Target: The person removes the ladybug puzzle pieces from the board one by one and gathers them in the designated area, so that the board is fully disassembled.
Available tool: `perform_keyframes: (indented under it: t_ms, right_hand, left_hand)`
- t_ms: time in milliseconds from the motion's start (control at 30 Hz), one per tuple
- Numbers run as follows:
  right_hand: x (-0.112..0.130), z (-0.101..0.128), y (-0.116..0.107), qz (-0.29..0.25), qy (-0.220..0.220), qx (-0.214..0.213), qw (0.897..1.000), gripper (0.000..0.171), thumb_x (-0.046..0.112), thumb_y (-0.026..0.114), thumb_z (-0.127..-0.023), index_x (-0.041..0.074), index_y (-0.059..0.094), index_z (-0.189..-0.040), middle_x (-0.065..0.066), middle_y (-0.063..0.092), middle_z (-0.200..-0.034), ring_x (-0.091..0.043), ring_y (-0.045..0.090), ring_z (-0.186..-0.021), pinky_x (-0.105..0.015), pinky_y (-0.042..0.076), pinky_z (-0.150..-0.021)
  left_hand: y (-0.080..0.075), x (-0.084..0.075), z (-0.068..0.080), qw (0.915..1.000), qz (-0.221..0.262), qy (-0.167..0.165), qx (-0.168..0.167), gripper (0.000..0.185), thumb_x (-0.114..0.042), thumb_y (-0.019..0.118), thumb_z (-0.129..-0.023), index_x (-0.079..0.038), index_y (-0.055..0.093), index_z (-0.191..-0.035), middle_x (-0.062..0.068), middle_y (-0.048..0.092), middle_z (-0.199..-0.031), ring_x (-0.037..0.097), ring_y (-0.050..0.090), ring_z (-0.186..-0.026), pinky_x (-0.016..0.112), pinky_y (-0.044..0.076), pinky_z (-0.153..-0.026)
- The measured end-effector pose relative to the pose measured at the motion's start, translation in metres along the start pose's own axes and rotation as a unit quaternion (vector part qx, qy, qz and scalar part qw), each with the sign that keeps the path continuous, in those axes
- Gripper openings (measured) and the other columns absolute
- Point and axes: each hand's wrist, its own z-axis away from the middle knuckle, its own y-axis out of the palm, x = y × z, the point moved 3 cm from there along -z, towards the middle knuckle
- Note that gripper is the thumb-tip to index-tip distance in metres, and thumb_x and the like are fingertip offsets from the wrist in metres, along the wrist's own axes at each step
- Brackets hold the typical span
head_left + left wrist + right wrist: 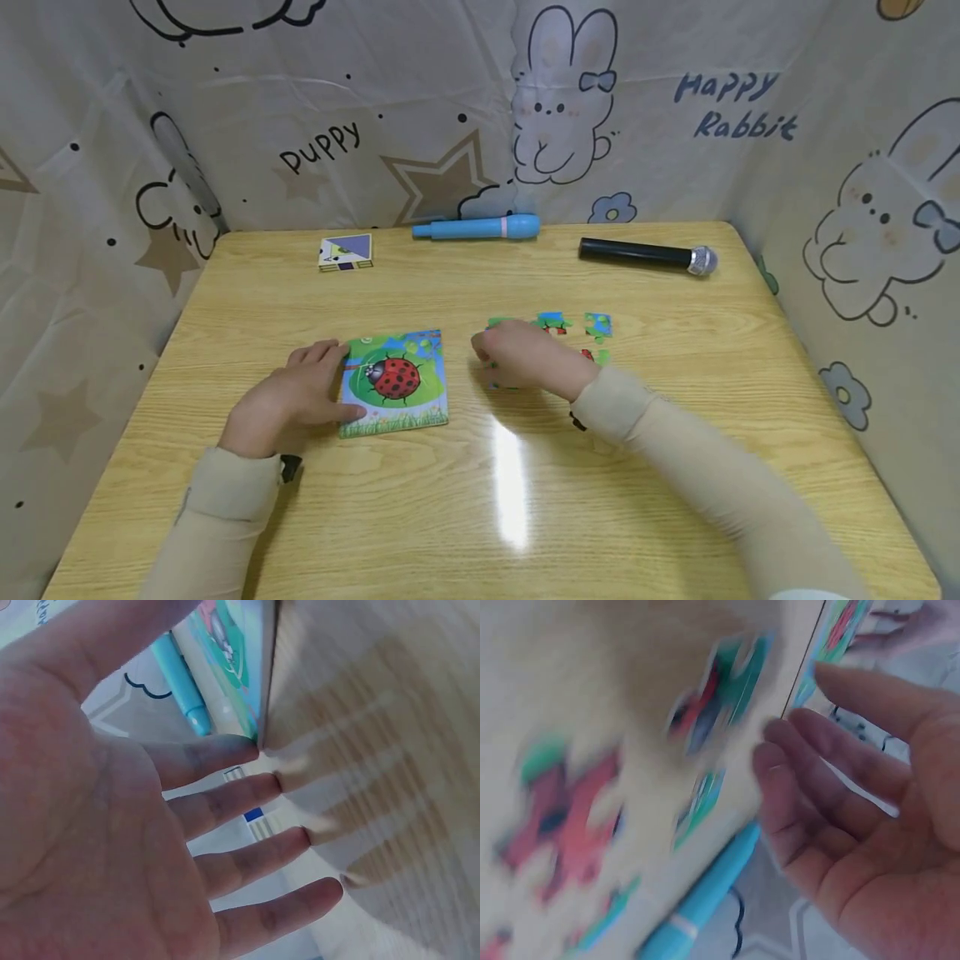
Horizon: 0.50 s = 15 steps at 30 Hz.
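Nearest the person, both sleeved forearms reached in over the near edge of the wooden table (675, 517). The left hand (288, 400) lay flat, fingers straight and spread, its fingertips touching the left side of the ladybird puzzle board (395, 382); the left wrist view showed the same open palm (112, 847) with fingertips down on the wood beside the board's edge (232, 667). The board sat a little left of the table's middle, flat on the surface, its red ladybird picture facing up.

Just to the right of the board, the right hand (525, 357) hovered over or rested on a scatter of loose puzzle pieces (597, 325). Its fingers looked relaxed and only lightly bent in the right wrist view (855, 802), gripping nothing that could be made out; the pieces (712, 697) were blurred there.

Farther back, near the far edge, lay a small stack of cards (345, 252) toward the far left, a blue pen-shaped toy (480, 227) at the middle, and a black microphone (647, 255) toward the far right corner. A rabbit-print cloth (562, 100) hung behind.
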Motion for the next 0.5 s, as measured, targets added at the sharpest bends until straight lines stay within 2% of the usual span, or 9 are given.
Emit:
perform_keyframes:
  t_ms: [133,200,300,400,500]
  right_hand:
    - [0.021,-0.011,0.008,-0.036,-0.055,-0.047,0.997,0.018,0.024,0.076,-0.098,0.007,0.074,-0.107,-0.007,0.074,-0.105,-0.020,0.068,-0.095,-0.038,0.058,-0.090]
    - [0.033,-0.016,0.014,-0.049,-0.069,-0.049,0.995,0.025,0.027,0.076,-0.098,0.007,0.076,-0.113,-0.009,0.075,-0.115,-0.024,0.069,-0.109,-0.040,0.056,-0.102]
    - [0.048,-0.023,0.022,-0.059,-0.075,-0.035,0.995,0.035,0.032,0.078,-0.096,0.007,0.076,-0.120,-0.010,0.073,-0.125,-0.028,0.065,-0.122,-0.041,0.052,-0.111]
    - [0.059,-0.027,0.028,-0.063,-0.066,-0.012,0.996,0.041,0.034,0.082,-0.093,0.007,0.075,-0.123,-0.011,0.069,-0.126,-0.028,0.062,-0.121,-0.038,0.054,-0.107]
    - [0.065,-0.031,0.031,-0.053,-0.049,0.004,0.997,0.040,0.031,0.084,-0.090,0.006,0.075,-0.121,-0.011,0.065,-0.123,-0.026,0.059,-0.115,-0.034,0.055,-0.099]
  left_hand:
    - [-0.001,-0.002,-0.002,0.9999,-0.003,-0.005,-0.014,0.107,-0.056,0.080,-0.088,0.004,0.029,-0.161,0.031,0.033,-0.163,0.060,0.031,-0.146,0.078,0.035,-0.113]
    - [-0.001,-0.003,-0.003,0.9997,-0.005,-0.008,-0.025,0.106,-0.058,0.079,-0.088,0.004,0.031,-0.159,0.030,0.036,-0.161,0.059,0.035,-0.144,0.078,0.036,-0.112]
    - [0.000,-0.006,-0.004,0.9986,-0.016,0.002,-0.050,0.099,-0.058,0.078,-0.088,0.004,0.037,-0.155,0.030,0.041,-0.155,0.055,0.041,-0.139,0.075,0.040,-0.109]
    - [0.001,-0.011,-0.003,0.9961,-0.025,0.030,-0.079,0.075,-0.053,0.077,-0.091,0.000,0.055,-0.139,0.026,0.050,-0.139,0.044,0.051,-0.122,0.065,0.049,-0.101]
    - [0.002,-0.020,-0.003,0.9939,-0.027,0.070,-0.081,0.042,-0.046,0.078,-0.094,-0.008,0.066,-0.109,0.014,0.060,-0.112,0.028,0.057,-0.094,0.046,0.053,-0.078]
